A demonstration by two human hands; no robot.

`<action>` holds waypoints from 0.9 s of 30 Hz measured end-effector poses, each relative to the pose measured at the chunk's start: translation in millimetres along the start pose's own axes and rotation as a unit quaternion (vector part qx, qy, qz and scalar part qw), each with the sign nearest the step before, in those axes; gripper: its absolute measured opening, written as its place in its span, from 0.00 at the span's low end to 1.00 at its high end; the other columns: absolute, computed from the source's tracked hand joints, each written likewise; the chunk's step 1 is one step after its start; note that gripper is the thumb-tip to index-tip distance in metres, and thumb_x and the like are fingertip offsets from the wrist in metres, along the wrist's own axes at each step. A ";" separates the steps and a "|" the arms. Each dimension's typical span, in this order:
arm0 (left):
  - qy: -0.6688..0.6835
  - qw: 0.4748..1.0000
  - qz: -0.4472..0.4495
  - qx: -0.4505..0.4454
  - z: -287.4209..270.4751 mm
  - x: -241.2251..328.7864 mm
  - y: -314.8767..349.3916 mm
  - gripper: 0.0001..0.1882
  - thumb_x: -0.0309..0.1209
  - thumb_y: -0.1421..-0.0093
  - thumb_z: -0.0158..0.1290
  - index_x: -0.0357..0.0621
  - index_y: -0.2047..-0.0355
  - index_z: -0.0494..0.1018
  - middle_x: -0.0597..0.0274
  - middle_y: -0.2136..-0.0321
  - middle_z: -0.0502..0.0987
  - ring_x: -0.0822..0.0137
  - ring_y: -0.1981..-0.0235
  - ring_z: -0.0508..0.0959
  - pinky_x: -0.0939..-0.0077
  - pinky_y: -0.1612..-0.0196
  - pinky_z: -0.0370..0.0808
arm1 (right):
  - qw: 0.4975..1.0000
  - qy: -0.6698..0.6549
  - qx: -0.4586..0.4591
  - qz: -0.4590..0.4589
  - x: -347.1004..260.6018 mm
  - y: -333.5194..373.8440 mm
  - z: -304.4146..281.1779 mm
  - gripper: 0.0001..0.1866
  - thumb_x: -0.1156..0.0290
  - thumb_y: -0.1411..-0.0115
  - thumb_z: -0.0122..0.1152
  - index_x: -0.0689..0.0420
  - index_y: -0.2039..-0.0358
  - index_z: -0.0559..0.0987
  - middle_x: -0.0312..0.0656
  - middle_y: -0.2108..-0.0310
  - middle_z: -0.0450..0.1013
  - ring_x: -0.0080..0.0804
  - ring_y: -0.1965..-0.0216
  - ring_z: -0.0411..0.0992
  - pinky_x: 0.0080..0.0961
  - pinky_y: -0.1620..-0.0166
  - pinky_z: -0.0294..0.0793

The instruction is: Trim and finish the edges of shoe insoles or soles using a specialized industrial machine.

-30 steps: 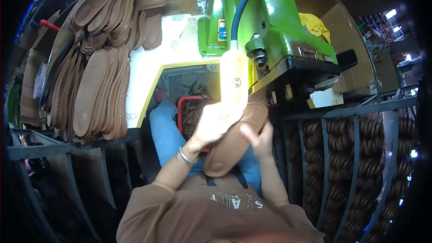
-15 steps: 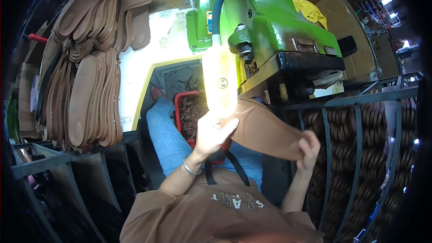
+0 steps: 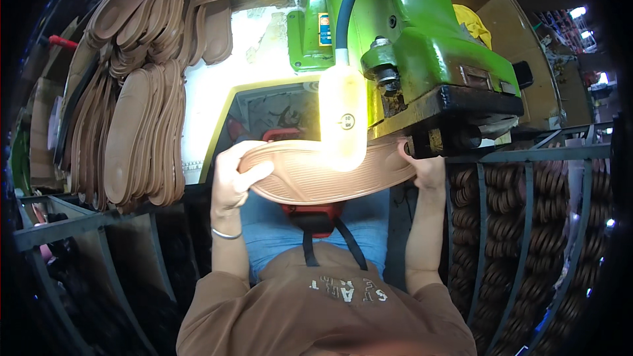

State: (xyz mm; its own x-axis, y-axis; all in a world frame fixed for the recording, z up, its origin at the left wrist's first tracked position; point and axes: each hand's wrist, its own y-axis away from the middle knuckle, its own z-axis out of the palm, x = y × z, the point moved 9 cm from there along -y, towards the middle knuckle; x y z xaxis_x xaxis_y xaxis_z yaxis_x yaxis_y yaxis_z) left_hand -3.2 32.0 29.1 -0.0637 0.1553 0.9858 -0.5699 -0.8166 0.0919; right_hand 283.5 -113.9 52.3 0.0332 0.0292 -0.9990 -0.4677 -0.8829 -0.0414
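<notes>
A brown shoe sole [image 3: 297, 175] is stretched level between my two hands, its ridged face showing. My left hand [image 3: 232, 177] pinches the left end, thumb on top of the sole. The right end is in my right hand [image 3: 428, 168], close under the black front part of the machine; some of its fingers are hidden. A glowing lamp [image 3: 343, 109] hangs before the sole and covers part of its upper edge. Just above my right hand is the head of a green machine [image 3: 422, 72].
Brown soles [image 3: 132, 135] are stacked on the white tabletop [image 3: 250, 49] at the left. Below the cutout, a red basket [image 3: 280, 133] is partly hidden. Metal racks [image 3: 479, 224] stand on both sides, the right one full of brown soles. A yellow cloth [image 3: 471, 26] lies behind the machine.
The sole has turned from slanting to level and its ridged face now shows. My left hand moved left to its end; my right hand rose toward the machine.
</notes>
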 end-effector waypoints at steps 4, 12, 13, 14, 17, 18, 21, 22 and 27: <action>0.051 0.998 -0.019 0.045 -40.3 -16.7 22.4 0.12 0.21 0.53 0.59 0.31 0.68 0.72 0.58 0.71 0.77 0.72 0.71 0.76 0.81 0.64 0.72 | 0.998 -0.053 0.021 -0.027 -15.3 3.4 44.4 0.17 0.82 0.54 0.63 0.65 0.62 0.74 0.36 0.65 0.74 0.23 0.63 0.71 0.21 0.58 0.71; -0.059 0.995 0.046 0.060 51.9 -13.0 21.7 0.11 0.26 0.52 0.64 0.33 0.71 0.76 0.62 0.77 0.77 0.78 0.76 0.74 0.83 0.72 0.71 | 0.995 0.056 0.065 0.057 -6.6 25.4 -66.1 0.11 0.80 0.48 0.59 0.66 0.62 0.74 0.43 0.71 0.77 0.26 0.71 0.75 0.18 0.64 0.72; -0.062 0.991 0.102 0.051 75.3 -1.4 14.4 0.11 0.26 0.52 0.63 0.33 0.70 0.76 0.62 0.77 0.78 0.79 0.76 0.74 0.83 0.72 0.71 | 0.993 0.020 0.115 0.020 -14.2 31.1 -87.3 0.11 0.78 0.45 0.58 0.66 0.61 0.74 0.42 0.67 0.76 0.24 0.68 0.74 0.17 0.60 0.71; -0.065 0.984 0.159 0.042 93.7 9.3 9.0 0.11 0.26 0.51 0.63 0.33 0.69 0.77 0.61 0.77 0.78 0.79 0.76 0.74 0.84 0.71 0.71 | 0.991 -0.005 0.137 -0.001 -23.6 33.6 -97.2 0.11 0.76 0.43 0.57 0.66 0.59 0.73 0.41 0.64 0.75 0.22 0.64 0.72 0.17 0.58 0.69; -0.084 0.989 0.125 -0.009 127.1 6.9 -6.5 0.10 0.26 0.50 0.62 0.35 0.67 0.78 0.59 0.73 0.79 0.78 0.73 0.75 0.81 0.69 0.72 | 0.986 -0.022 0.164 -0.013 -21.0 38.4 -132.0 0.11 0.76 0.42 0.56 0.65 0.59 0.73 0.41 0.64 0.74 0.23 0.63 0.72 0.18 0.56 0.69; -0.080 0.989 0.128 -0.014 129.3 9.6 -9.9 0.10 0.26 0.50 0.62 0.35 0.67 0.78 0.59 0.73 0.79 0.78 0.73 0.75 0.81 0.69 0.72 | 0.985 -0.003 0.169 -0.018 -23.9 38.2 -134.3 0.12 0.75 0.41 0.55 0.65 0.58 0.72 0.40 0.63 0.74 0.23 0.64 0.72 0.19 0.57 0.69; -0.044 0.988 0.146 -0.034 122.7 11.9 -10.5 0.09 0.24 0.49 0.61 0.34 0.67 0.78 0.60 0.74 0.79 0.77 0.73 0.75 0.80 0.70 0.73 | 0.985 0.013 0.169 -0.006 -30.9 32.8 -128.2 0.11 0.72 0.42 0.55 0.64 0.59 0.72 0.37 0.67 0.73 0.17 0.72 0.69 0.13 0.70 0.64; -0.040 0.982 0.180 -0.044 117.8 13.1 -8.4 0.09 0.24 0.49 0.61 0.33 0.67 0.77 0.60 0.73 0.79 0.76 0.74 0.76 0.80 0.69 0.73 | 0.986 0.010 0.163 0.012 -30.5 30.2 -119.5 0.10 0.71 0.42 0.56 0.62 0.61 0.73 0.33 0.72 0.73 0.11 0.80 0.65 0.07 0.82 0.59; 0.072 0.994 0.081 0.003 61.2 -5.6 -4.6 0.09 0.20 0.51 0.59 0.31 0.68 0.75 0.58 0.72 0.78 0.72 0.72 0.77 0.79 0.68 0.74 | 0.991 -0.027 0.109 0.067 -14.6 21.1 -64.2 0.10 0.70 0.43 0.56 0.60 0.61 0.72 0.34 0.73 0.72 0.10 0.87 0.63 0.08 0.90 0.54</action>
State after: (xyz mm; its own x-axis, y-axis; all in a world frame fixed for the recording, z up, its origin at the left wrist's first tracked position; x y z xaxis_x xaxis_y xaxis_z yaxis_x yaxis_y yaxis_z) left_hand 49.9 0.8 31.8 -0.2708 0.0984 0.9576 -0.5374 -0.8408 -0.0655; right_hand 329.8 -163.1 67.1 -0.0862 -0.0513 -0.9950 -0.6446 -0.7586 0.0949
